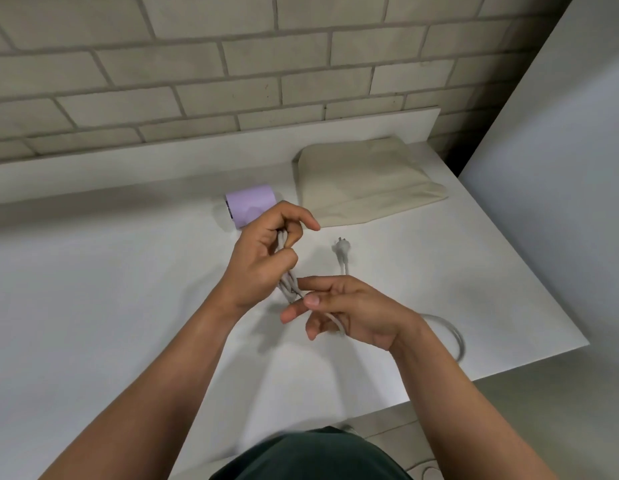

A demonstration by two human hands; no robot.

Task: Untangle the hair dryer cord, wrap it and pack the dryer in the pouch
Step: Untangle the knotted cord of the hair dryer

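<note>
A lilac hair dryer [250, 204] lies on the white table [93, 289], partly hidden behind my left hand [266, 258]. That hand grips a bundle of folded white cord [288, 282] held above the table. My right hand [346, 308] pinches the cord just below the bundle between thumb and fingers. From there the cord loops round to the right [453, 332]. Its white plug [341, 251] rests on the table between my hands and the pouch. The cream fabric pouch [363, 181] lies flat at the back right.
A raised white ledge [197, 157] runs along the back below a brick wall. The table's right edge [530, 258] slants toward a white panel. Its front edge sits near my body.
</note>
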